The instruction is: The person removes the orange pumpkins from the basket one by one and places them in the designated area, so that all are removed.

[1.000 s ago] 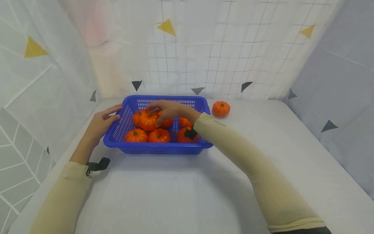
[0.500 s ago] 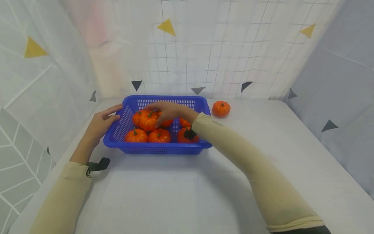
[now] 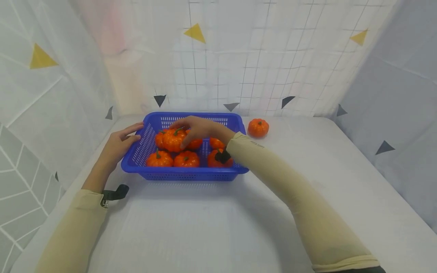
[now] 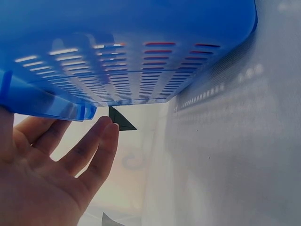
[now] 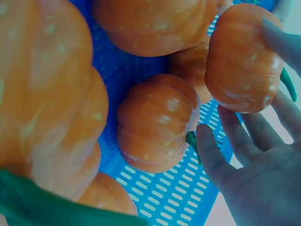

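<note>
My right hand (image 3: pixel 198 127) reaches into a blue slotted plastic basket (image 3: pixel 184 170) and holds a small orange pumpkin (image 3: pixel 172 140) with a green stem. In the right wrist view, the thumb lies on one side of this pumpkin (image 5: pixel 242 66) and the fingers (image 5: pixel 235 132) on the other. Several similar pumpkins lie around it, including one at front left (image 3: pixel 159 159) and one at front middle (image 3: pixel 186 159). At the basket's left rim, my left hand (image 3: pixel 116 146) touches the edge with loosely extended fingers; the left wrist view shows them beside the slotted wall (image 4: pixel 155 70).
One more orange pumpkin (image 3: pixel 258 128) sits on the white table (image 3: pixel 191 227), right of the basket near the back. White sheets with triangle marks enclose the table at the back and sides. The right forearm sleeve (image 3: pixel 283 178) crosses the basket's right rim.
Almost nothing differs. The right hand stays at the same pumpkin with only slight finger and wrist shifts; the left hand keeps its place at the rim.
</note>
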Demonstrator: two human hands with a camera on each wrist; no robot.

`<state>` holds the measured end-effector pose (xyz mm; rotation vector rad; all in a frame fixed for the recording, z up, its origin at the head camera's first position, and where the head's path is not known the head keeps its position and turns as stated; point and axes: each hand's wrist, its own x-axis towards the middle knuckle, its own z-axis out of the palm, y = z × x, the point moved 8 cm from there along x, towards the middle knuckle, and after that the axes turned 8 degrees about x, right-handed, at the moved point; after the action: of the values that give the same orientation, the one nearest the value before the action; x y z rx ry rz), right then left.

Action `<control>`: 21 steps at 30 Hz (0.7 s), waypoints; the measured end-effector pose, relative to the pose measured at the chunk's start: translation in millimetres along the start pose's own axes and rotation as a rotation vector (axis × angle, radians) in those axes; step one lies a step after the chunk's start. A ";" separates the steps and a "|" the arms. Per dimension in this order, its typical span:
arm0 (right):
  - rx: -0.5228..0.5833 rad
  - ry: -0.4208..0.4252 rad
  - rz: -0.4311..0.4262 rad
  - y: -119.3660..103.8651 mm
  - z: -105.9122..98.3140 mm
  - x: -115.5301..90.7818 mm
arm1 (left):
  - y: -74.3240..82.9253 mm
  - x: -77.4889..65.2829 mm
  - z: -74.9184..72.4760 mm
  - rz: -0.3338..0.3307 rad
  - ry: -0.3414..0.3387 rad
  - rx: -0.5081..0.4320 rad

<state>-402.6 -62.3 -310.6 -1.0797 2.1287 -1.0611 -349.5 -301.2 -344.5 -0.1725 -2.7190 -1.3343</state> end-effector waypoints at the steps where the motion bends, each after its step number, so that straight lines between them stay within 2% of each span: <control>1: 0.004 0.003 -0.001 -0.5 -0.5 -0.7 | 0.1 0.1 0.1 0.000 0.000 0.000; 11: 0.106 -0.004 -0.040 -5.9 -3.1 -7.4 | 5.8 -2.9 0.4 0.002 0.002 0.001; 21: 0.098 0.004 -0.027 -4.8 -6.3 -16.0 | 5.6 -3.9 0.9 0.002 0.007 0.011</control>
<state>-396.5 -48.3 -301.6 -1.0633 2.0485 -1.1682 -344.9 -297.3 -341.3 -0.1694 -2.7189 -1.3161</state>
